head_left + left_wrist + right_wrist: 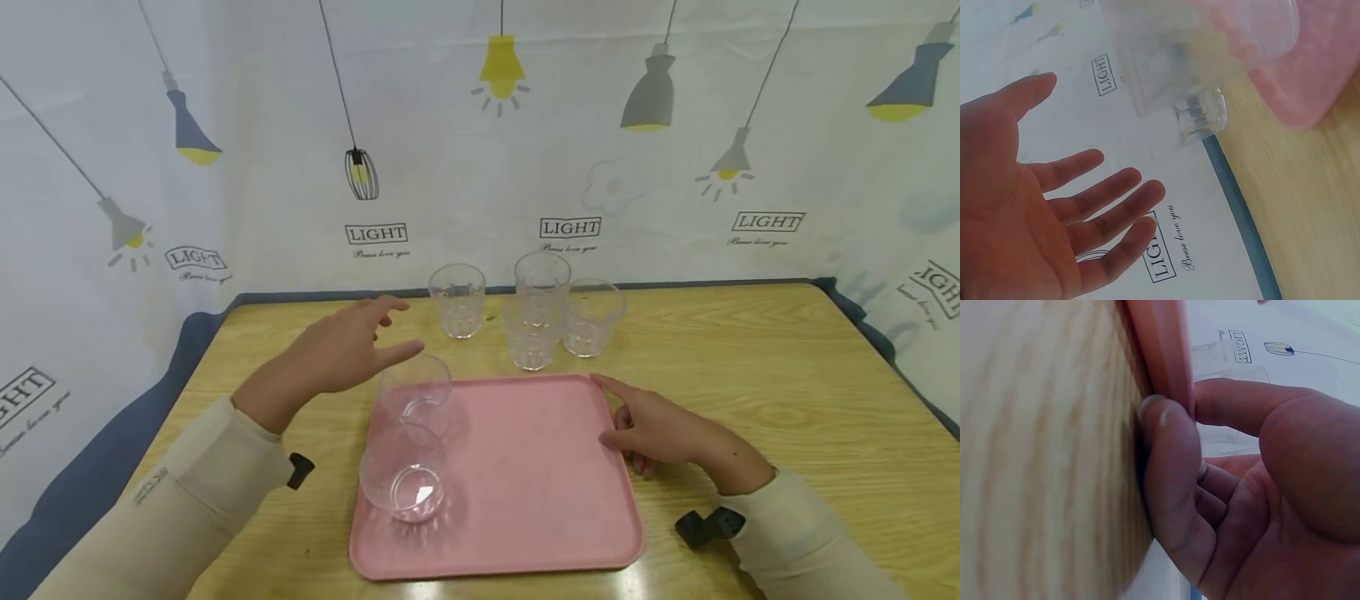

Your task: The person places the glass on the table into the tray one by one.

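Note:
A pink tray (532,467) lies on the table with two clear plastic cups along its left side. One cup (416,400) stands at the far left corner, the other cup (405,475) nearer the front. Just above the far cup is my left hand (348,346), its fingers spread and the palm holding nothing. In the left wrist view, that palm (1022,219) is apart from the blurred cups. My right hand (660,425) is at the tray's right edge. The right wrist view shows its thumb and a finger (1175,444) pinching the tray's rim (1169,350).
Behind the tray, several more clear cups stand on the wooden table: one cup (457,300) on its own, and a close group including a front cup (532,333) and a right cup (592,317). A printed cloth (450,125) hangs at the table's back edge.

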`<control>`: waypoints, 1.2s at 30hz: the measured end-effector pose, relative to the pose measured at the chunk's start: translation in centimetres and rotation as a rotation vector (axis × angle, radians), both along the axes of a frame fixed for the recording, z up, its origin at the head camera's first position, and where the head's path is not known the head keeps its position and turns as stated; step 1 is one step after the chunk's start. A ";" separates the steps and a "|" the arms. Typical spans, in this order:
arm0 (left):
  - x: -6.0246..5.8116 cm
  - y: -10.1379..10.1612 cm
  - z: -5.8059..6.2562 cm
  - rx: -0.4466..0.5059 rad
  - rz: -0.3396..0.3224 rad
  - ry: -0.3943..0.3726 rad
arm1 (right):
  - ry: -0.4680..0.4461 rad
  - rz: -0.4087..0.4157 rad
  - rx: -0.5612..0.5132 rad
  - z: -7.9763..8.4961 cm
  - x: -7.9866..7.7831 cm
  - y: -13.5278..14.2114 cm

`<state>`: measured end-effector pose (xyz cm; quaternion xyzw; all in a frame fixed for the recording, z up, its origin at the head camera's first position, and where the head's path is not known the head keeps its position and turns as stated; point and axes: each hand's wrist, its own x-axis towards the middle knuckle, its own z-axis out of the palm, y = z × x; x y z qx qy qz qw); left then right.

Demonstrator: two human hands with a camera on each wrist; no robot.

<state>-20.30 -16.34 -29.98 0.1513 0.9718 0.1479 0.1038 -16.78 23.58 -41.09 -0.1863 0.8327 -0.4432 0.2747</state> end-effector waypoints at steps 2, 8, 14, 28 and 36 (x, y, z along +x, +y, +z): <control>-0.7 0.0 -0.2 0.015 0.008 -0.019 | -0.003 0.001 -0.005 0.0 0.0 -0.1; -3.1 0.0 -1.5 0.107 0.010 -0.051 | -0.026 -0.005 -0.005 0.0 0.2 -0.3; -5.7 0.5 -3.0 0.222 0.038 -0.097 | -0.019 -0.009 0.016 0.0 0.1 -0.1; -9.2 2.0 -4.9 0.305 0.077 -0.205 | -0.019 -0.004 0.039 -0.1 0.1 0.0; -10.2 2.5 -5.6 0.340 0.083 -0.232 | -0.008 -0.016 0.051 0.0 0.0 0.2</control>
